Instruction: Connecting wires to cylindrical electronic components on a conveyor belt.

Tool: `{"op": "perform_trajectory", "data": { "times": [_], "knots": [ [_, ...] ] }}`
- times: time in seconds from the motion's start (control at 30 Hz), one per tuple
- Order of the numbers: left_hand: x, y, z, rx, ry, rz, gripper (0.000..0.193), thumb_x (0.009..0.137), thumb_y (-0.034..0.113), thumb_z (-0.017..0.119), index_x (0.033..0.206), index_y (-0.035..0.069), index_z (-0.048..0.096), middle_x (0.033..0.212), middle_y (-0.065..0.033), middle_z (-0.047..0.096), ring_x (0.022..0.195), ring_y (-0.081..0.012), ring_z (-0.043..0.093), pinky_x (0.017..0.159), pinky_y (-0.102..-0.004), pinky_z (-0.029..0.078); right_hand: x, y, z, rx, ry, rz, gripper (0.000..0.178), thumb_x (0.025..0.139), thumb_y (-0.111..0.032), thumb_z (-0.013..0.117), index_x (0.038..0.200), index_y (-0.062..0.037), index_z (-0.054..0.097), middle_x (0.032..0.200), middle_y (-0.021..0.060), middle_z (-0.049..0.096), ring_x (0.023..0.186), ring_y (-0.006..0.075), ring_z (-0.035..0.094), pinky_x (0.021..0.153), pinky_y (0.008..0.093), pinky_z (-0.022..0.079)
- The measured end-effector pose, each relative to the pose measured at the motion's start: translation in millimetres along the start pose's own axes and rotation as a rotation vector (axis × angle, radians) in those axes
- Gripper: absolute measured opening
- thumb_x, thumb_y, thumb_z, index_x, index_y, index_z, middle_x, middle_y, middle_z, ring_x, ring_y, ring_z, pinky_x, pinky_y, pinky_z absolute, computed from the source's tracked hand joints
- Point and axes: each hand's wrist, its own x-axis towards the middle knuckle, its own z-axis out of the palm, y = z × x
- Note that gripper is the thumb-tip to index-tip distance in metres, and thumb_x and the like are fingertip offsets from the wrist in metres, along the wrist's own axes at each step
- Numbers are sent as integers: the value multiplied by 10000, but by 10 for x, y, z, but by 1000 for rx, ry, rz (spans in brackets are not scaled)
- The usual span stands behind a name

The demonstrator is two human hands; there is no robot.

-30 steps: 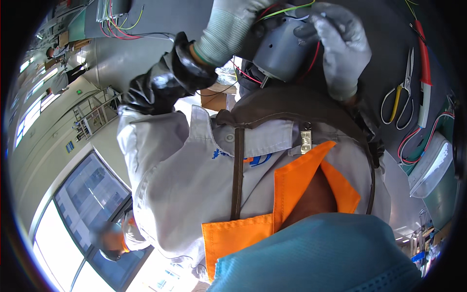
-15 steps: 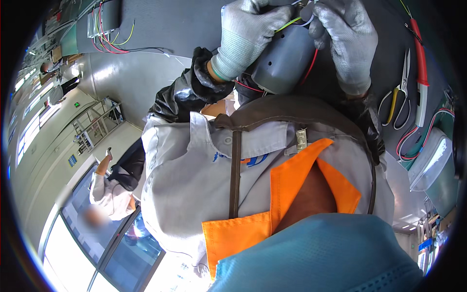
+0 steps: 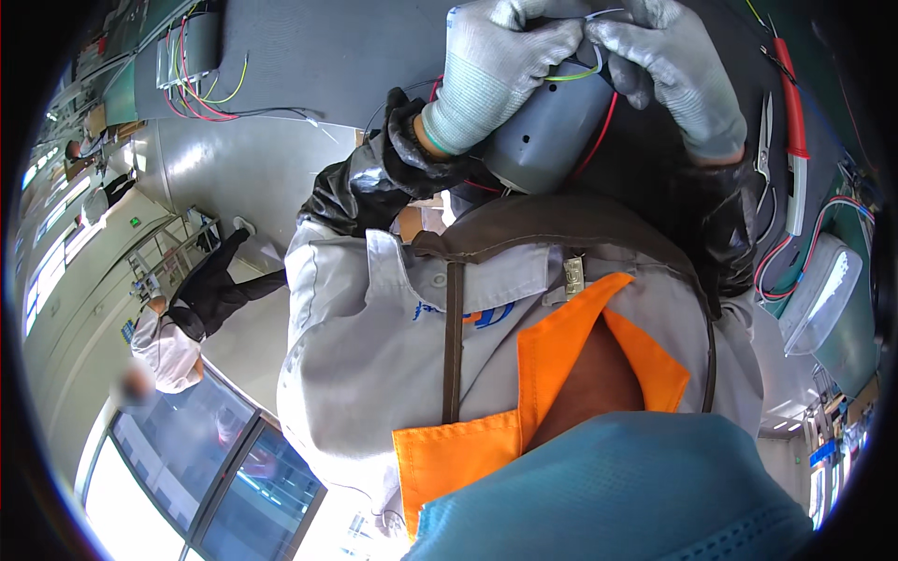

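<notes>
Both my hands wear grey-coated knit gloves and meet at the top edge above a grey cylindrical housing with small holes in its side. My left hand is closed, its fingertips bunched beside a yellow-green wire that bends over the housing's far end. My right hand is closed too, thumb and fingers pinched close to the left fingertips. A thin white strip sticks out between the hands. What exactly each pinch holds is partly hidden by the fingers. A red wire runs down the housing's right side.
On the dark table, another grey housing with loose wires lies at far left. At right are scissors, a red-and-white tool and a clear plastic container. Another person walks in the room at left.
Both hands have shifted slightly right and now meet more closely. The yellow-green wire bends upward more. My right sleeve now covers the scissors' handles in part. The person at left has moved.
</notes>
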Motion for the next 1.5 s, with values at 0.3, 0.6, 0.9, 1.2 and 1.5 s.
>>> {"op": "perform_trajectory", "data": {
  "times": [0.3,0.6,0.9,1.2,1.5],
  "knots": [
    [-10,-108,1,-386,-4,-160,177,917,-50,681,1089,-92,692,924,-12,665,768,-46,566,695,-194,485,-76,423,109,242,217,-474,499,957,-39,656,1436,-8,520,896,77,701,639,128,643,526,250,504],
    [9,17,45,-42,18,-47,169,914,-71,673,1078,-83,714,901,4,676,798,-59,594,715,-201,493,20,77,-44,3,-9,-43,513,933,-59,684,1417,18,532,825,54,676,566,92,596,488,225,456],
    [-11,-74,177,465,68,523,267,879,11,700,1137,-57,704,928,-124,711,831,-138,667,763,-284,536,-214,141,50,-346,277,-164,187,947,-60,665,1091,33,740,928,69,743,703,120,679,591,243,509],
    [-232,-176,261,300,244,476,335,911,21,701,1236,-43,652,919,-114,704,791,-146,653,755,-298,544,-262,-59,-125,-634,556,-135,79,883,-9,672,897,7,748,826,44,673,755,103,634,654,269,493],
    [-169,-108,295,550,143,664,157,891,35,706,1037,-12,674,906,-181,699,768,-317,701,712,-376,559,381,487,-621,-1074,674,-651,86,853,-29,731,792,28,710,755,52,678,684,114,647,555,296,481]
  ]
}}
